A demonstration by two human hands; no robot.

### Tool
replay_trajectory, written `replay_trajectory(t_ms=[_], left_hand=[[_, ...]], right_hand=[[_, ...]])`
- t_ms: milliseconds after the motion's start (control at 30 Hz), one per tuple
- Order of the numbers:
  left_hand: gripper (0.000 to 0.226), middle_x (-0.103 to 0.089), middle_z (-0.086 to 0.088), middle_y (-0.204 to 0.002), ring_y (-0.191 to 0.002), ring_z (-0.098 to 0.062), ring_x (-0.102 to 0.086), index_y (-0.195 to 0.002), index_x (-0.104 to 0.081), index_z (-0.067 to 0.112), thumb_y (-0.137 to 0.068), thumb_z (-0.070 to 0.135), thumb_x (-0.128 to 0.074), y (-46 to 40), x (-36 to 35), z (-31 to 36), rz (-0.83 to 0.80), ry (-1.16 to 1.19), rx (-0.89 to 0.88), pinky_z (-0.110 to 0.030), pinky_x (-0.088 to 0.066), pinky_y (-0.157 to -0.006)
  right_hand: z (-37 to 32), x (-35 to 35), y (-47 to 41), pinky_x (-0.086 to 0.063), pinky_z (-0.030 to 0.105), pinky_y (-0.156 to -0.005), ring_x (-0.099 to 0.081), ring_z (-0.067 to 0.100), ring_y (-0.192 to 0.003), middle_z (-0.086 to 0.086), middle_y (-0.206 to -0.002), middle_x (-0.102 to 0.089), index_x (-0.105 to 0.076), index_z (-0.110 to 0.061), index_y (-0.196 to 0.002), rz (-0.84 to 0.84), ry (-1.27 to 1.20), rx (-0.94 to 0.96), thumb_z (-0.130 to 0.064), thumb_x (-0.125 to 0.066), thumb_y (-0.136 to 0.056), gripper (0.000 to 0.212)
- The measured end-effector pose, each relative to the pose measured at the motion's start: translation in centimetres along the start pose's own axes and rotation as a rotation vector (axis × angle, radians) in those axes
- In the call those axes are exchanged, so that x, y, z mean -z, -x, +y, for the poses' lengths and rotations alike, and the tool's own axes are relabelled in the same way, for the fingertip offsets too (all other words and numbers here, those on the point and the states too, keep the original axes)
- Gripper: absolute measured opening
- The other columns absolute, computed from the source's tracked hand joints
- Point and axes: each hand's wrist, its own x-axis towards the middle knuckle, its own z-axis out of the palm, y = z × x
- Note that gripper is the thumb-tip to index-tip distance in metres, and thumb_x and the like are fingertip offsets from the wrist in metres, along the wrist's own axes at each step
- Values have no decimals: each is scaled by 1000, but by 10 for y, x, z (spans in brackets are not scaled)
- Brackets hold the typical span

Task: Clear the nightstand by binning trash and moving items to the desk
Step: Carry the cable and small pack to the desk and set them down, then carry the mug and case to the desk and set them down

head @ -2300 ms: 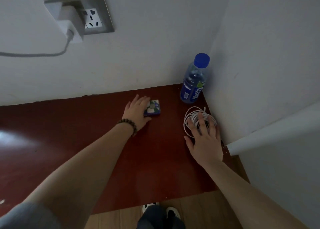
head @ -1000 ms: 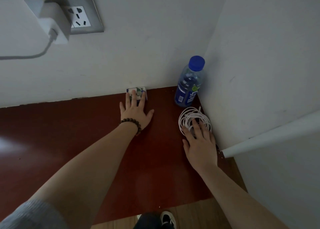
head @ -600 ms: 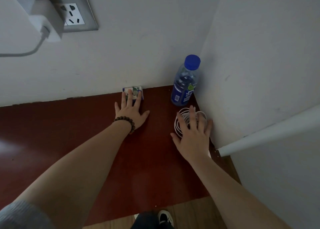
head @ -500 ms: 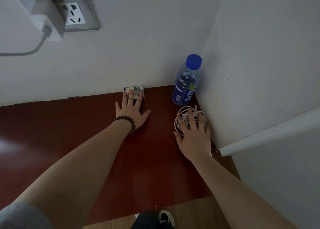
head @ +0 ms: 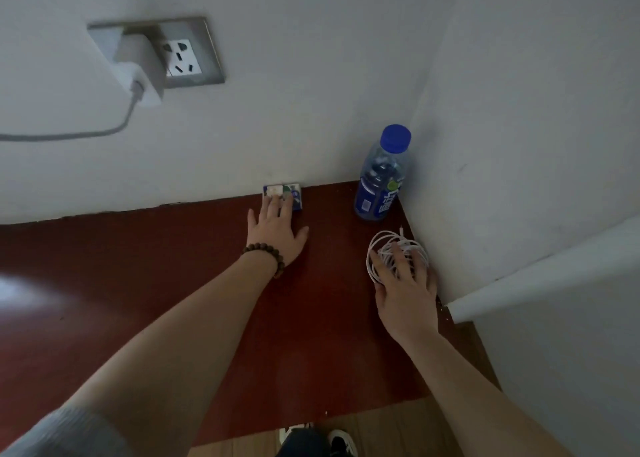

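Observation:
A dark red wooden surface [head: 173, 300] runs into a white wall corner. A small blue and white packet [head: 296, 197] stands against the back wall. My left hand [head: 277, 231], a bead bracelet at its wrist, lies flat with straight fingertips touching the packet. A coiled white cable [head: 388, 245] lies near the right wall. My right hand [head: 405, 283] rests on the coil with spread fingers over its strands. A blue-capped plastic bottle [head: 381, 179] with a blue label stands upright in the corner behind the coil.
A wall socket [head: 183, 58] holds a white charger [head: 138, 72] whose cable trails off to the left. A white ledge [head: 540, 280] juts out at the right. Wooden floor and my shoes [head: 332, 442] show below the front edge.
My left hand pushed the packet back from mid-surface to the back wall and rests there. My right hand stayed on the coil, its fingers shifting slightly. The camera view moved a little.

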Motion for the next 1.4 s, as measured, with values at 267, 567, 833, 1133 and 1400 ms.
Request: replay_trajectory(t_ms=[267, 567, 833, 1133, 1400], left_hand=[[75, -12, -1, -158, -145, -21, -4, -150, -5, 24, -89, 62, -24, 88, 25, 13, 96, 61, 48, -46, -5, -117], [73, -12, -1, -158, -145, -17, -2, -149, -9, 24, -89, 62, -23, 194, 39, 29, 231, 178, 220, -42, -4, -117], [72, -16, 2, -157, -145, -14, -2, -149, -12, 26, -89, 61, -29, 305, 35, -42, 281, 199, 622, -39, -2, -117], [72, -18, -1, -157, -145, -16, -4, -149, -15, 22, -90, 58, -33, 437, 47, -139, 355, 172, 1072, -42, -5, -117], [70, -18, -2, -157, -145, -18, -4, -149, -18, 23, -90, 57, -34, 553, 36, -239, 462, 262, 1390, -45, -6, -117]], right_hand=[[-1, 46, 20, -28, 51, -111, -23, 31, -139, 7, -153, -29, -36, -28, -143, 131, -169, -15, -28, -54, -89, 56], [-31, 54, 56, -11, 48, -118, -7, 28, -146, 7, -157, -17, -22, -30, -148, 98, -246, 104, -41, -42, -95, 57], [-122, 30, 90, -13, 45, -118, -5, 24, -146, 6, -158, -15, -23, -29, -147, -75, -246, 423, -41, -40, -95, 56], [-268, 5, 154, -10, 42, -119, -5, 23, -146, 8, -158, -14, -25, -27, -147, -243, -253, 841, -40, -40, -96, 55], [-417, -32, 241, -7, 39, -120, -7, 21, -146, 7, -157, -18, -29, -25, -146, -351, -230, 1111, -37, -43, -96, 52]])
